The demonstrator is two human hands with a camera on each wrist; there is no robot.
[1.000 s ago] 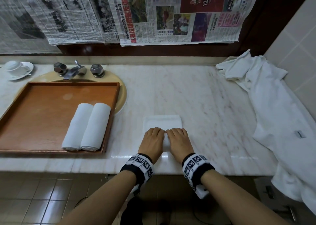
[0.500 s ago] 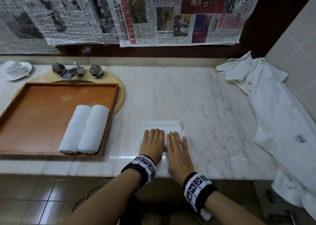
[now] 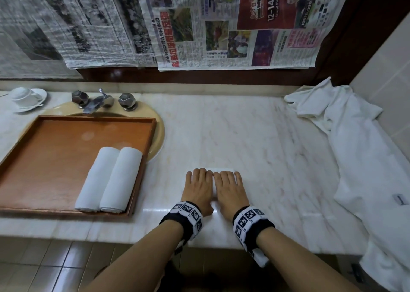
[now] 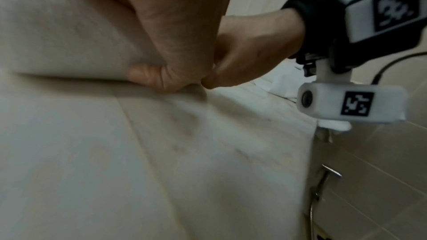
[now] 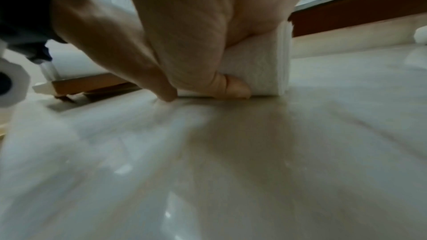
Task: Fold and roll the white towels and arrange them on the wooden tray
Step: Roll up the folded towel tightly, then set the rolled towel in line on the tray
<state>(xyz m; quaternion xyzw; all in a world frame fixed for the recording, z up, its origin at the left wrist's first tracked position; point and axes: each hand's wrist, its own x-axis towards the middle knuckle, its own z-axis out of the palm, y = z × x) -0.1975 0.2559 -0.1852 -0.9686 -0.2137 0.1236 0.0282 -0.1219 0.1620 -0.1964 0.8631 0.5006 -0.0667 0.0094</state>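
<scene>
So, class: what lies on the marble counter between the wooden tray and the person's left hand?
Nothing: in the head view only bare white marble counter separates the brown wooden tray from the left hand.

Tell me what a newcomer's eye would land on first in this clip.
Both hands, left hand and right hand, pressed side by side on a white towel roll at the marble counter's near edge. To the left, two rolled towels lie together in the wooden tray.
</scene>
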